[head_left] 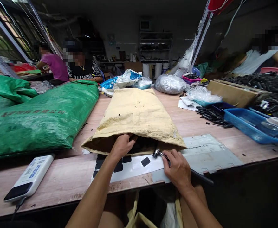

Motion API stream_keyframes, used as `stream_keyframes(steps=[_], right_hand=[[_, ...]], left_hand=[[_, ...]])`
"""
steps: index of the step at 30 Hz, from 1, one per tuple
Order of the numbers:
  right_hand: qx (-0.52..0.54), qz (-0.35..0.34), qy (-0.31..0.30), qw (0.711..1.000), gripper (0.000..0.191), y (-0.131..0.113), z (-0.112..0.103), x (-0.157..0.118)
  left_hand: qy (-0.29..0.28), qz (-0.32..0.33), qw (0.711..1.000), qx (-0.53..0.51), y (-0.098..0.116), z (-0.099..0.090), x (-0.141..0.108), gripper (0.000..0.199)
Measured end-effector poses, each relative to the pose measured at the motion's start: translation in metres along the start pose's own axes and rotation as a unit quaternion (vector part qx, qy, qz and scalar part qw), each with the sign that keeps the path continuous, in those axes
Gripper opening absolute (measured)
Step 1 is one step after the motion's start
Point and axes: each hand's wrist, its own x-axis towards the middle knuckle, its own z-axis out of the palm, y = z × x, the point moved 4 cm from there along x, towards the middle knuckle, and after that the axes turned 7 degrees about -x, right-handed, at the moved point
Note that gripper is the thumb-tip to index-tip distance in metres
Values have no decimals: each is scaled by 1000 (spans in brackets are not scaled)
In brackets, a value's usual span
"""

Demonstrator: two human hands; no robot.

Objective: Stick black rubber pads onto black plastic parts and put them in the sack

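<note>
A tan paper sack (136, 110) lies flat with its mouth towards me. My left hand (124, 146) reaches into that mouth, and the upper lip partly hides its fingers. I cannot tell whether they hold anything. My right hand (177, 167) is closed around the black handle of a small hammer (156, 153), its metal head by the sack's lower edge. Below the mouth lies a white sheet (139, 167) with several black rounded patches. One loose patch (145, 161) sits between my hands, left of the hammer head.
A bulging green woven sack (39, 117) and a white power bank (30, 177) with a cable are on the left. On the right are a blue basket (253, 126), black parts (212, 117) and a cardboard box (234, 91). Several people sit across the room.
</note>
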Motion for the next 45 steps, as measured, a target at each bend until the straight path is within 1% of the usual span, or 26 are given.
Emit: stream_keyframes(steps=[2, 5, 7, 10, 13, 16, 19, 22, 25, 29, 33, 36, 39, 43, 45], right_hand=[[-3, -2, -1, 1000, 18, 0, 0, 0], [-2, -3, -3, 1000, 18, 0, 0, 0], [1, -3, -3, 1000, 18, 0, 0, 0], [0, -6, -2, 1000, 18, 0, 0, 0], [-5, -6, -2, 1000, 18, 0, 0, 0], [-4, -6, -5, 1000, 18, 0, 0, 0], [-2, -8, -2, 1000, 18, 0, 0, 0], [-4, -6, -1, 1000, 19, 1, 0, -1], [-1, -14, 0, 1000, 20, 3, 2, -2], [19, -31, 1, 999, 22, 7, 4, -2], [86, -30, -3, 996, 24, 5, -6, 0], [174, -18, -7, 985, 25, -8, -20, 0], [240, -26, -18, 970, 24, -26, -31, -2], [243, -52, -48, 968, 25, -44, -35, -6], [236, -62, -48, 969, 25, -50, -37, -7]], left_hand=[[-14, 23, 999, 37, -4, 3, -19, 27], [-37, 13, 994, 100, -11, 13, -41, 28], [-51, 8, 991, 122, -14, 19, -49, 28], [-42, 31, 991, 122, -13, 22, -54, 22], [-30, 69, 993, 96, -8, 19, -58, 16], [-23, 98, 994, 37, 1, 18, -67, 13], [-37, 110, 993, -35, 10, 26, -81, 12], [-49, 103, 990, -85, 14, 38, -90, 14], [-43, 81, 990, -109, 12, 43, -91, 18], [-53, 53, 988, -136, 8, 41, -88, 16], [-52, 40, 987, -144, 7, 40, -87, 15], [-46, 43, 988, -144, 7, 41, -88, 15], [-42, 39, 987, -150, 6, 42, -87, 15], [-45, 37, 986, -153, 5, 43, -87, 13], [-42, 40, 987, -153, 5, 43, -87, 12]])
